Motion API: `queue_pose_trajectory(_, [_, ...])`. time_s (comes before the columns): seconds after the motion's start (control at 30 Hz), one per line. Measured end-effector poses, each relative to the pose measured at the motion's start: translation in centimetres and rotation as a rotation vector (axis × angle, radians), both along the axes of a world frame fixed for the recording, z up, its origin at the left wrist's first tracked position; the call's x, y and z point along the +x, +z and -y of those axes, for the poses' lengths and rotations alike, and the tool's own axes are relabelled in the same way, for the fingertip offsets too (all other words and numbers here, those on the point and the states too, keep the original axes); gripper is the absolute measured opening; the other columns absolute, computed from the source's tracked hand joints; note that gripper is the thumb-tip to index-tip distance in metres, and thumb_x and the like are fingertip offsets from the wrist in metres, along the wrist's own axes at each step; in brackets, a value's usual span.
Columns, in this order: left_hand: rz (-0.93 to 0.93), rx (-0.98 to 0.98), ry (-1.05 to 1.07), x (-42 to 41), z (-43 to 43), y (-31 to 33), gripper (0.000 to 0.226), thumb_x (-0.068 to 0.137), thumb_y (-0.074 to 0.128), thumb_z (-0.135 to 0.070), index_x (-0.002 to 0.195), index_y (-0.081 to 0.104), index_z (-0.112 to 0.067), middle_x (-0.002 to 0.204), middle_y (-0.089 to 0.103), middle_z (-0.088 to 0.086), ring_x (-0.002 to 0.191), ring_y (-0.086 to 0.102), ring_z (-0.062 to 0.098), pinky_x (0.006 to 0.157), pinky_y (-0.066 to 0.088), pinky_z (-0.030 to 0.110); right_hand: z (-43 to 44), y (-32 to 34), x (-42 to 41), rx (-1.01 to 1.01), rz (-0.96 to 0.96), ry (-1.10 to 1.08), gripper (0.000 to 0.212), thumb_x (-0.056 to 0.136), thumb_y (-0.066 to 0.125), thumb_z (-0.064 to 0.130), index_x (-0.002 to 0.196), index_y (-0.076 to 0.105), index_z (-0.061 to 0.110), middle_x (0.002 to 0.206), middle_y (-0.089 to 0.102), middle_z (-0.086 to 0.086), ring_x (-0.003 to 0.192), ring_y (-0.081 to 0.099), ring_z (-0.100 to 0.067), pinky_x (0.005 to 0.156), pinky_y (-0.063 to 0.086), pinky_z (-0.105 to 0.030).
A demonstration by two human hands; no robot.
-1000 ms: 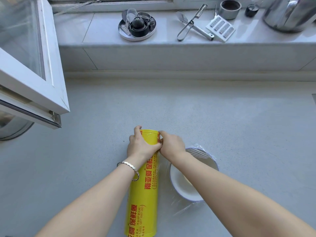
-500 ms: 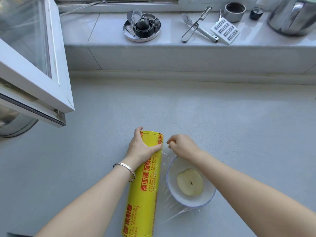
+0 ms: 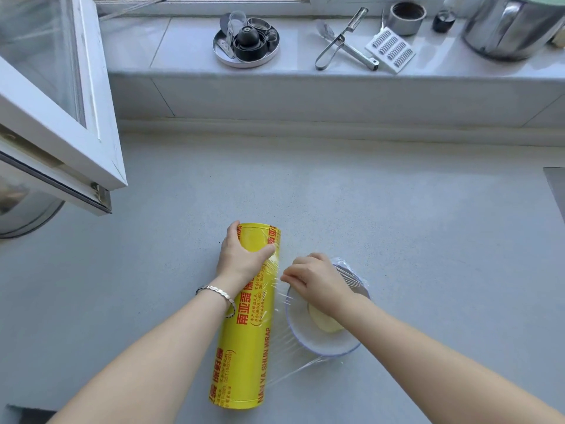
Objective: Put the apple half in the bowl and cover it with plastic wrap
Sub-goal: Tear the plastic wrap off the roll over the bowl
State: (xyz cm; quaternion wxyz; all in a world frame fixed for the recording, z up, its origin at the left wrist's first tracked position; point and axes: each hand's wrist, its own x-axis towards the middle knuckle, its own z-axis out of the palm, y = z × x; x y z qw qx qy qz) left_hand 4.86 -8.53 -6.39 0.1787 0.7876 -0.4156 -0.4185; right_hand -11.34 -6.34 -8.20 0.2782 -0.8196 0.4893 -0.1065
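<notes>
Apple half in bowl under right hand pinching wrap; left hand grips roll.

The yellow plastic wrap roll bears red lettering: "NAN YA SHUN WRAP" along its side, beside large Chinese characters 南亚舜 保鲜膜. The smaller print is unreadable.
</notes>
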Motion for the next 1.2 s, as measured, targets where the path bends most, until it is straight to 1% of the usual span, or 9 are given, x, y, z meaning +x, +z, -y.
queue_pose_trajectory(0.33, [-0.029,-0.037,0.252,1.0,0.3,0.3,0.093,0.072,0.075,-0.035,0.146,0.021,-0.023,0.148,0.037,0.009,0.131,0.041,0.028,0.103,0.038,0.039,-0.3,-0.6,-0.2,-0.017,0.187,0.011,0.026,0.085,0.05,0.03,0.073,0.068,0.014,0.073,0.071,0.002,0.074,0.055,-0.008,0.08,0.033,-0.021])
queue_pose_trajectory(0.57, [-0.056,-0.009,0.256,0.9,0.2,0.3,0.095,0.074,0.073,-0.037,0.148,0.016,-0.025,0.15,0.034,0.008,0.131,0.041,0.03,0.1,0.041,0.04,0.2,0.2,-0.7,-0.006,0.275,0.021,0.028,0.086,0.05,0.022,0.075,0.067,0.002,0.073,0.068,-0.012,0.073,0.057,-0.02,0.071,0.039,-0.022])
queue_pose_trajectory(0.7, [-0.051,0.011,0.185,0.9,0.1,0.1,0.1,0.074,0.072,-0.041,0.148,0.008,-0.025,0.151,0.031,0.009,0.132,0.04,0.03,0.101,0.04,0.04,0.5,1.8,0.0,0.285,0.217,-0.081,0.023,0.087,0.05,0.021,0.096,0.066,0.008,0.092,0.07,-0.009,0.091,0.062,-0.024,0.082,0.044,-0.029])
queue_pose_trajectory(0.77, [-0.05,0.018,0.176,0.9,0.1,0.0,0.1,0.075,0.071,-0.041,0.148,0.005,-0.026,0.151,0.03,0.01,0.132,0.04,0.031,0.1,0.041,0.04,0.9,2.4,0.9,0.415,0.141,-0.129,0.028,0.084,0.054,0.033,0.102,0.064,0.015,0.083,0.065,0.001,0.088,0.059,-0.019,0.08,0.044,-0.031])
queue_pose_trajectory(0.87, [-0.039,0.018,0.168,0.9,0.1,0.2,0.099,0.077,0.069,-0.04,0.148,0.003,-0.025,0.152,0.028,0.011,0.134,0.038,0.032,0.1,0.04,0.041,1.5,2.4,2.4,0.429,-0.03,-0.106,0.034,0.079,0.056,0.051,0.075,0.056,0.017,0.062,0.047,0.009,0.072,0.049,-0.018,0.069,0.032,-0.03])
queue_pose_trajectory(0.93, [-0.034,0.021,0.153,0.8,0.0,0.3,0.099,0.078,0.068,-0.04,0.148,0.0,-0.024,0.153,0.026,0.012,0.135,0.036,0.032,0.101,0.038,0.041,1.7,2.4,2.9,0.431,-0.076,-0.084,0.038,0.081,0.054,0.049,0.06,0.04,0.02,0.063,0.046,0.006,0.074,0.048,-0.022,0.07,0.03,-0.031])
queue_pose_trajectory(1.07, [-0.024,0.02,0.095,0.3,-0.5,0.4,0.11,0.073,0.072,-0.042,0.148,-0.006,-0.022,0.153,0.02,0.013,0.135,0.034,0.032,0.104,0.036,0.042,2.0,2.2,3.0,0.402,-0.028,-0.068,0.043,0.085,0.052,0.034,0.049,0.033,0.022,0.109,0.06,-0.006,0.099,0.056,-0.027,0.077,0.036,-0.033])
queue_pose_trajectory(1.1, [-0.019,0.028,0.075,0.3,-0.6,0.5,0.117,0.068,0.076,-0.044,0.148,-0.007,-0.022,0.152,0.02,0.014,0.135,0.034,0.032,0.104,0.036,0.042,2.0,2.1,2.9,0.385,-0.012,-0.071,0.044,0.086,0.051,0.03,0.047,0.031,0.02,0.105,0.06,-0.007,0.095,0.057,-0.028,0.073,0.035,-0.031])
queue_pose_trajectory(1.2, [-0.016,0.049,0.039,0.2,-0.6,0.5,0.125,0.061,0.081,-0.044,0.147,-0.007,-0.024,0.149,0.021,0.017,0.134,0.035,0.033,0.104,0.036,0.042,1.9,1.8,2.7,0.311,-0.001,-0.08,0.047,0.086,0.047,0.022,0.044,0.026,0.02,0.066,0.046,0.001,0.071,0.047,-0.026,0.063,0.025,-0.028])
